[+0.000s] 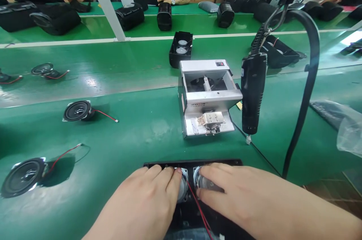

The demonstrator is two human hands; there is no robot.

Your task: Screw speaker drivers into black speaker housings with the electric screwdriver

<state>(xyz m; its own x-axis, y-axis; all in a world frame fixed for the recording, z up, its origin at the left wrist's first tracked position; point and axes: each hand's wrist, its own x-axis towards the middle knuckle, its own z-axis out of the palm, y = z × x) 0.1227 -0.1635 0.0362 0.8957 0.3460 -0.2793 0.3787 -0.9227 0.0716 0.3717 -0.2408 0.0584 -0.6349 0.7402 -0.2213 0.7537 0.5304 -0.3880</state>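
Observation:
A black speaker housing (182,215) lies at the bottom centre, its inside facing up. Two round speaker drivers with metal backs sit side by side at its far end. My left hand (144,198) is closed over the left driver (183,191), fingers together and curled on its frame. Over the right driver (209,184), my right hand (240,191) curls its fingers and thumb around the edge. Red wires (198,205) run between the hands toward me. Some fingertips are hidden.
Ahead stands a silver screw feeder (210,98). A black electric screwdriver (253,94) hangs from a curved black stand (313,59). Loose speakers (25,177) with red leads lie at left. Plastic bags (350,130) lie at right. Beyond the belt, people work among black housings (164,16).

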